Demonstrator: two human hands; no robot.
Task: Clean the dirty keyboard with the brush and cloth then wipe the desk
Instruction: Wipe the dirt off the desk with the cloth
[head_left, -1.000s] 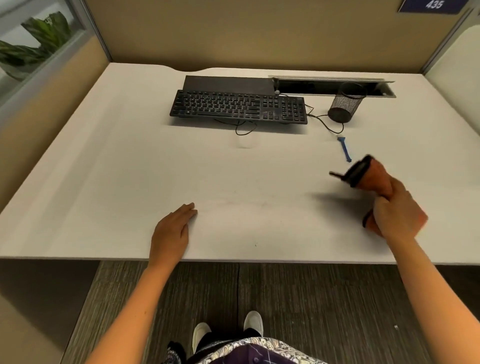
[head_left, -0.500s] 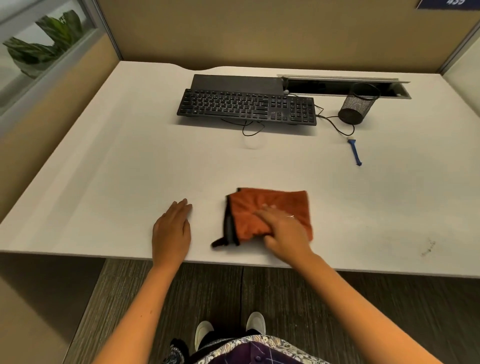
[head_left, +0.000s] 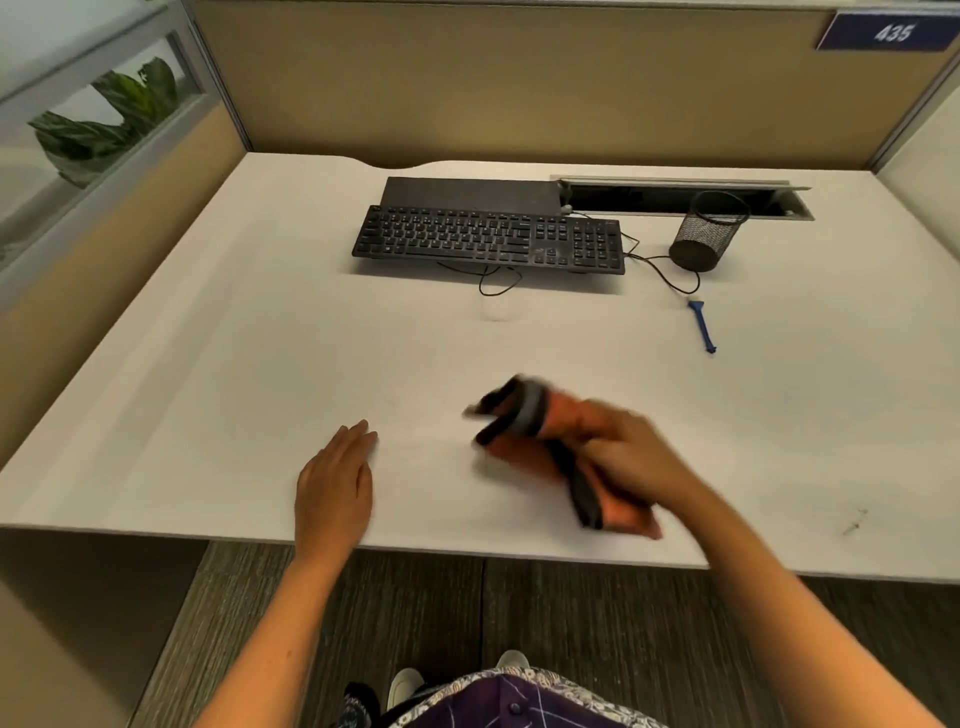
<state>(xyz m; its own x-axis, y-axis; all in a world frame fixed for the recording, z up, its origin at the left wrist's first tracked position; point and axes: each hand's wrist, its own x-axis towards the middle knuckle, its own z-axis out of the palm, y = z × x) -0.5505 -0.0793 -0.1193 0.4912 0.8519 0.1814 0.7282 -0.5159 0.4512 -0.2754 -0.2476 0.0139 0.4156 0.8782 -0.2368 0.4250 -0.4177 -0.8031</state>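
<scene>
Both hands are at the counter's (head_left: 208, 364) near edge: the left hand (head_left: 335, 486) lies flat with straight fingers, while the blurred right hand (head_left: 631, 457) apparently grips the orange cloth (head_left: 571, 415) there.

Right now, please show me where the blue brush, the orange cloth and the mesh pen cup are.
blue brush (head_left: 702, 326): head view, middle of its handle.
orange cloth (head_left: 566, 415): head view, orange part beside the right hand.
mesh pen cup (head_left: 707, 234): head view, its outer mesh wall.
</scene>
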